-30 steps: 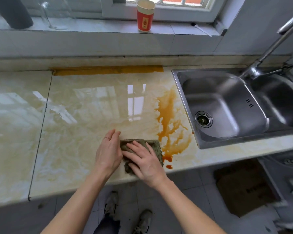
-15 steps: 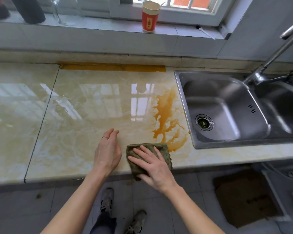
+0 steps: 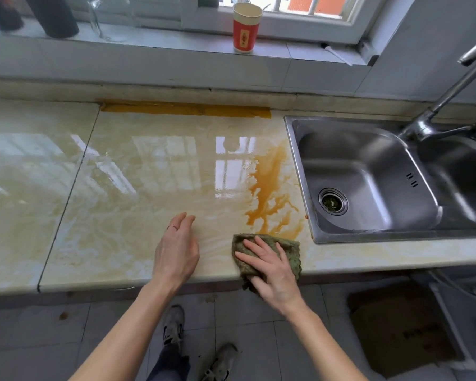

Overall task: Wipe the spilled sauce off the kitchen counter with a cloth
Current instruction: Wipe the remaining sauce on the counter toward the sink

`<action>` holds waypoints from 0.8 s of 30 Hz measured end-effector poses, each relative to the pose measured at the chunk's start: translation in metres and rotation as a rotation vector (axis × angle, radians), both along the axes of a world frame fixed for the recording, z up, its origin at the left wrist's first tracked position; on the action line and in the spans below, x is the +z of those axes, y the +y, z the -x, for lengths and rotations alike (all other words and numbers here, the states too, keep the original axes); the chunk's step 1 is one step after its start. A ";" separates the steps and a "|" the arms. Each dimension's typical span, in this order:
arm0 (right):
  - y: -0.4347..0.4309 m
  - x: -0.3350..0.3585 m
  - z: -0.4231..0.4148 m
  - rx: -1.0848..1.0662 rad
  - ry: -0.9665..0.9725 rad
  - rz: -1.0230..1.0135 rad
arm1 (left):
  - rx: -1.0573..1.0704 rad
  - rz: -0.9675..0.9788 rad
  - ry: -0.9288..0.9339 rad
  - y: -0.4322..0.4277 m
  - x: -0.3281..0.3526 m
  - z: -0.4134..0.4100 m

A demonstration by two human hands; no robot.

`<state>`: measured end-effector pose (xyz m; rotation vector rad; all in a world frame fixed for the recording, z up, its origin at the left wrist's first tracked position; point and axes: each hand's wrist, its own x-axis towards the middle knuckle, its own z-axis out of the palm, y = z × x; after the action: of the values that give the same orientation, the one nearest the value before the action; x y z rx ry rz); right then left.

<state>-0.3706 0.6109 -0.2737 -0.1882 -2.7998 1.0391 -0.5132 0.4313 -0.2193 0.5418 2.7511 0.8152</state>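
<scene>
Early in the job, I'd judge. The orange-brown sauce spill [image 3: 267, 188] is mostly unwiped: a branching streak on the glossy beige marbled counter [image 3: 121, 188], just beside the left rim of the stainless steel sink [image 3: 368, 174]. My right hand [image 3: 270, 268] lies flat with fingers straight, pressing the folded olive-green textured cloth [image 3: 293, 255] at the counter's front edge. The spill is at 12 o'clock from the cloth, its near tip touching the cloth. My left hand [image 3: 176, 251], at 9 o'clock, is loose-fingered and holds nothing.

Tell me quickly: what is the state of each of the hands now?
Left hand: open, holding nothing.
Right hand: open, pressing the cloth on the counter.
</scene>
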 end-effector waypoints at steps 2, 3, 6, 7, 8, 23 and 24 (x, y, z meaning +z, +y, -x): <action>-0.006 0.000 0.000 0.019 0.004 0.004 | -0.010 0.005 -0.015 0.008 -0.001 -0.002; -0.002 0.000 -0.001 0.058 0.002 -0.006 | -0.018 0.004 -0.024 0.012 0.000 -0.004; 0.035 0.000 -0.009 0.038 0.020 -0.028 | -0.038 -0.001 -0.038 0.022 -0.001 -0.006; 0.045 0.000 -0.011 -0.038 0.038 -0.024 | -0.036 0.001 -0.038 0.023 -0.001 -0.006; 0.048 -0.001 -0.012 -0.126 0.057 -0.019 | -0.031 0.006 -0.037 0.023 -0.002 -0.006; 0.048 -0.002 0.000 -0.472 0.181 -0.028 | -0.083 0.033 0.021 0.039 -0.005 -0.001; 0.036 -0.001 0.005 -0.473 0.183 -0.032 | -0.088 0.038 0.020 0.040 -0.006 0.000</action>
<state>-0.3758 0.6473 -0.2748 -0.6752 -2.4296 0.8450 -0.5129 0.4712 -0.2254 0.6621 2.7322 0.7399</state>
